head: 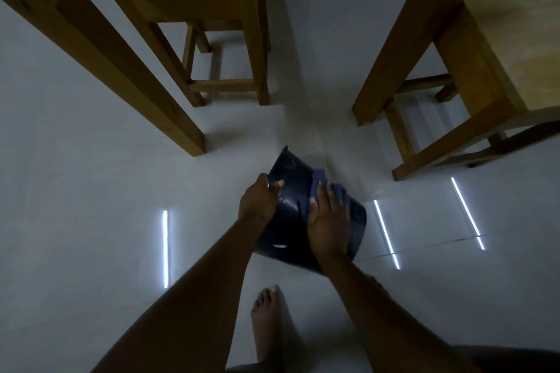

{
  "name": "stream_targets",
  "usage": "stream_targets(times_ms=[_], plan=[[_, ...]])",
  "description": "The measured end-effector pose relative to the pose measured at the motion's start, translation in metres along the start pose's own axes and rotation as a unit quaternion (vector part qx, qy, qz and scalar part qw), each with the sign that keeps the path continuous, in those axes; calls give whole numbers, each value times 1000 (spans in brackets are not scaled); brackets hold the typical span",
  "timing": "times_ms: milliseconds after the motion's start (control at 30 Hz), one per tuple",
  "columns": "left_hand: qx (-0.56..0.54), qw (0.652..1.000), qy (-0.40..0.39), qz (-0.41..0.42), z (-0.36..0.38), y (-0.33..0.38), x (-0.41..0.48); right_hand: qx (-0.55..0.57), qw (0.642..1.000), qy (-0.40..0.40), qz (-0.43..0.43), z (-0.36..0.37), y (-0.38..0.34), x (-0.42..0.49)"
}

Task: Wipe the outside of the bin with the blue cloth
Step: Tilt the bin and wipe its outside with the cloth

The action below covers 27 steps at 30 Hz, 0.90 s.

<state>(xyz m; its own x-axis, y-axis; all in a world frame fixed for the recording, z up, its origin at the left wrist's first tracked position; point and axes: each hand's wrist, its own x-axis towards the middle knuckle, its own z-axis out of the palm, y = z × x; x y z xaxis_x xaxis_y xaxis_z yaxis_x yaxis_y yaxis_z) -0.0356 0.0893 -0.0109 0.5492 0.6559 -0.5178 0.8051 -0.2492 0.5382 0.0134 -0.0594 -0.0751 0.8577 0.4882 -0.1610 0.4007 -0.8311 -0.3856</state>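
Note:
A dark bin [291, 191] lies tilted on the pale floor, its narrow end pointing away from me and its wide end toward my feet. My left hand [260, 200] grips the far edge of the bin, thumb on the outer wall. My right hand [328, 221] lies flat on the bin's side and presses the blue cloth [321, 183] against it. Part of the cloth sticks out beyond my fingers; the rest is hidden under my palm.
A wooden table leg [121, 70] stands at the left, a wooden stool [212, 39] behind the bin and a wooden chair [454, 85] at the right. My bare foot [269, 321] rests on the floor just behind the bin. Ceiling-light reflections streak the floor.

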Motion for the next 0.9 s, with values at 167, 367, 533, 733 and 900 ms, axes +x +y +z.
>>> stream_targets(times_ms=[167, 367, 533, 733, 900], plan=[[-4, 1000, -18, -7, -4, -4, 0, -8, 996, -60, -70, 4, -18, -51], [-23, 1000, -9, 18, -4, 2, -1, 43, 997, -51, -29, -13, -2, 31], [-102, 991, -79, 27, -27, -32, -17, 88, 991, -94, 33, -16, 29, 41], [10, 999, -21, 30, -12, -15, -5, 13, 998, -41, -37, -2, -13, -16], [11, 998, -38, 52, -12, -7, -1, 15, 997, -33, -70, -5, -11, 3]])
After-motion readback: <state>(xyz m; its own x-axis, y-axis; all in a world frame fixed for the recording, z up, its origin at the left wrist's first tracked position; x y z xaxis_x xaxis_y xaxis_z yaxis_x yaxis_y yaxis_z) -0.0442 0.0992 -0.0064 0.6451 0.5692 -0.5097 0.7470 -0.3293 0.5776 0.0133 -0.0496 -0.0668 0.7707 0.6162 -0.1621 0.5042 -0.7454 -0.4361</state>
